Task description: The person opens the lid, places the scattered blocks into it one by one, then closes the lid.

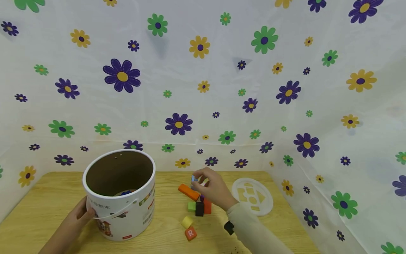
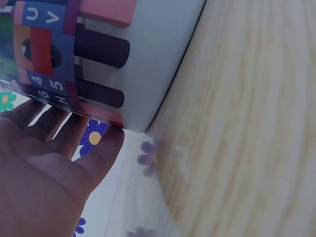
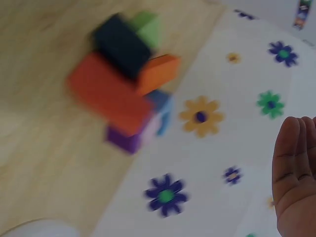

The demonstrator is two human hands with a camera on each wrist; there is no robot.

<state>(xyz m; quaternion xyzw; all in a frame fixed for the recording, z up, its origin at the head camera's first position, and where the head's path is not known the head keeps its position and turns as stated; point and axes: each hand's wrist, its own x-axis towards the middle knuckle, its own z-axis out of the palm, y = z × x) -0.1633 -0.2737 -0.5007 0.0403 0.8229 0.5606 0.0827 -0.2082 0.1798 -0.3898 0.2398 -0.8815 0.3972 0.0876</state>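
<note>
A large white bucket [image 1: 139,206] with printed pictures and a thin handle stands on the left. My left hand [image 1: 76,218] touches its side with fingers spread, fingertips against the printed wall in the left wrist view. My right hand [image 1: 217,190] hovers over a cluster of toy blocks, holding nothing. In that cluster are an orange block [image 1: 188,192], a blue block [image 1: 192,178], a green block [image 1: 191,206], a black block [image 1: 199,209] and a red block [image 1: 207,206]. Purple [image 3: 123,140] shows too. Nearer me lie a yellow cylinder [image 1: 187,222] and an orange block marked R [image 1: 190,233].
A round white lid [image 1: 269,203] with shaped cut-outs lies right of the right hand. The wooden table [image 1: 168,225] is bordered by a white flowered sheet [image 1: 190,106] at the back and sides. Something colourful [image 1: 126,192] shows low inside the bucket.
</note>
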